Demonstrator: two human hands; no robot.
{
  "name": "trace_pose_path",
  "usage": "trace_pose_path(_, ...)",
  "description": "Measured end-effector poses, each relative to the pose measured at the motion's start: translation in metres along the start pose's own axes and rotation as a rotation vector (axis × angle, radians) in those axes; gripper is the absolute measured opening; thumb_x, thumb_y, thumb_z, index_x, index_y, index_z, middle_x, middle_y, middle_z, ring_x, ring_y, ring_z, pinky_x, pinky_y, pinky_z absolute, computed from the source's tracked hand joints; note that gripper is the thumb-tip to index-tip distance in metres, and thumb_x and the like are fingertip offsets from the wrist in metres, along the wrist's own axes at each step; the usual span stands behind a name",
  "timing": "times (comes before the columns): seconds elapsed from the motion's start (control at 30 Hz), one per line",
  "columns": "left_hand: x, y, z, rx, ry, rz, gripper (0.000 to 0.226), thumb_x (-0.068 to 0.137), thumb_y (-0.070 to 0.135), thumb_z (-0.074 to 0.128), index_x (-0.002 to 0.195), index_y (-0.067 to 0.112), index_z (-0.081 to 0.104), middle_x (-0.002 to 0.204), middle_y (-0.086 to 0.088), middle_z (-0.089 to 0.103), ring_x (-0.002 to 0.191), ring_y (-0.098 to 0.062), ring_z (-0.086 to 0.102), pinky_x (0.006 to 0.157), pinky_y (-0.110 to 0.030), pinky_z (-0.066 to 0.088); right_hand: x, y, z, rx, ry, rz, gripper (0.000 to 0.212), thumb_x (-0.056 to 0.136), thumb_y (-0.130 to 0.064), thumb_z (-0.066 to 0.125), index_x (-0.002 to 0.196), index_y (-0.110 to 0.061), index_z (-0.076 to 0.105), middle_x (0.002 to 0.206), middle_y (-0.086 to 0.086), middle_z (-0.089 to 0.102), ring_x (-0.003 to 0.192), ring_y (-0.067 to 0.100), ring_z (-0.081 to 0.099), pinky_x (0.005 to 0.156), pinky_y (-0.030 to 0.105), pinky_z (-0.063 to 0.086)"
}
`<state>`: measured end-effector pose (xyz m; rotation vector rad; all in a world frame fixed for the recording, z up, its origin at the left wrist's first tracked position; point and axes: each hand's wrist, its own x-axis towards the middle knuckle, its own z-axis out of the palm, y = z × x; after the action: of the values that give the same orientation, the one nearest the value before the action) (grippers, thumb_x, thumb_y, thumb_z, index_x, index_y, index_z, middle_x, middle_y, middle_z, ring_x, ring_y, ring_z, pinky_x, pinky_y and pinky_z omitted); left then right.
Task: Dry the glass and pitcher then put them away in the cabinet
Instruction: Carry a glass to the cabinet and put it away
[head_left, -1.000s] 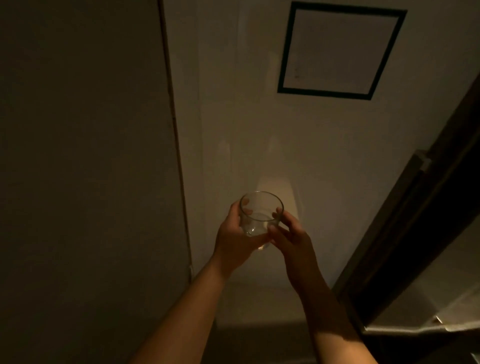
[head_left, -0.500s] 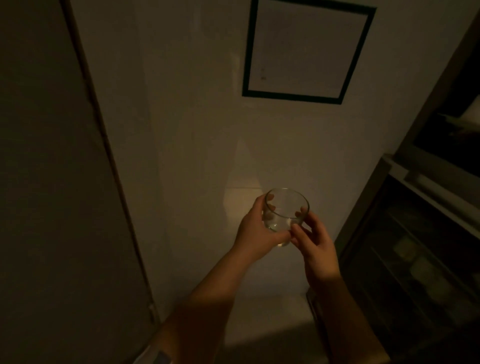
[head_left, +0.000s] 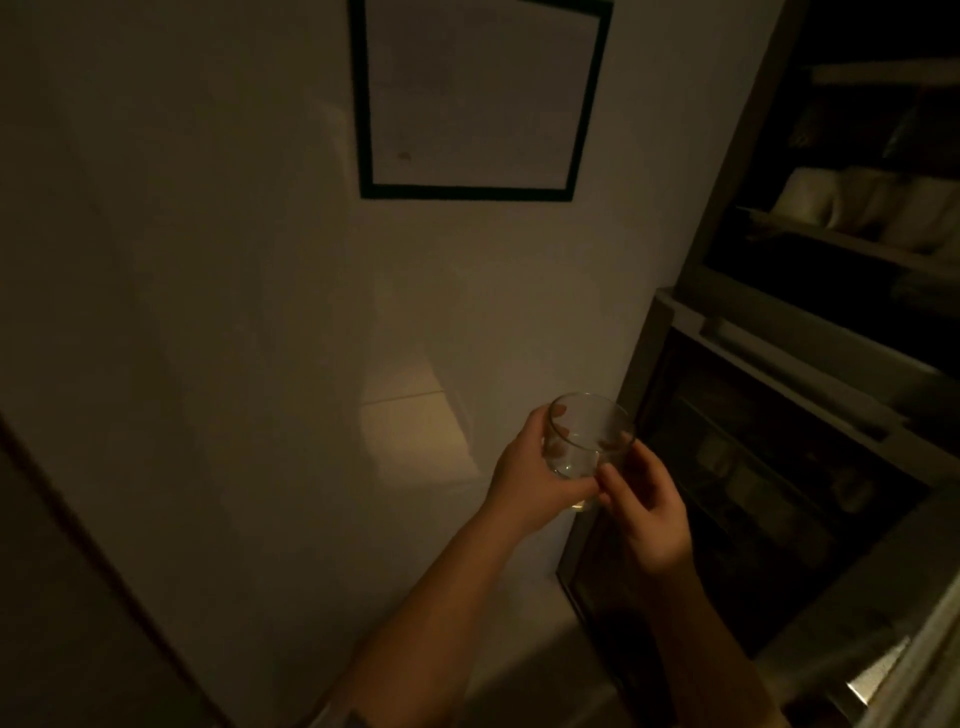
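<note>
Pale wall (head_left: 218, 291): one broad plain surface filling the left and centre, with open room in front of it to the left of the hands.
Cabinet (head_left: 810, 364): one, at the right, its interior dark; several shelf edges run diagonally and pale stacked items sit on an upper shelf, too dim to name or count.
Picture frame (head_left: 480, 98): one, dark-edged, on the wall above the hands.
Hands: two, both raised, meeting near the cabinet's left edge.
Left hand (head_left: 530, 480): fingers curled round the glass's far side, thumb underneath.
Right hand (head_left: 649, 512): fingertips pinching the near rim and side.
Drinking glass (head_left: 587, 441): one, clear, upright, held between both hands just beside the cabinet edge.
</note>
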<state>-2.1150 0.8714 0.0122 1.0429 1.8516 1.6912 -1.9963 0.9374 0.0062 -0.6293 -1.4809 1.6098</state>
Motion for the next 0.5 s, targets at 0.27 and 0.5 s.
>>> trace_pose_path(0.27, 0.056, -0.015, 0.036, -0.008, -0.271, 0.031, 0.077, 0.059, 0.025, 0.087, 0.121, 0.046, 0.046, 0.114, 0.018, 0.059, 0.108, -0.005, 0.058, 0.088, -0.028, 0.054, 0.020, 0.016, -0.023, -0.086, 0.284, -0.049, 0.051, 0.081, -0.012, 0.067, 0.129, -0.019, 0.053, 0.121, 0.004, 0.064, 0.111, 0.020, 0.062, 0.098, 0.045, 0.049)
trace_pose_path(0.5, 0.095, -0.026, 0.073, -0.045, -0.538, 0.080, 0.079, 0.061, 0.024, 0.088, 0.123, 0.049, 0.046, 0.118, 0.020, 0.060, 0.111, -0.002, 0.057, 0.088, -0.023, 0.052, 0.032, 0.028, -0.041, -0.154, 0.497, -0.071, 0.062, 0.076, -0.027, 0.067, 0.135, -0.018, 0.050, 0.122, 0.000, 0.064, 0.111, 0.013, 0.062, 0.099, 0.042, 0.049)
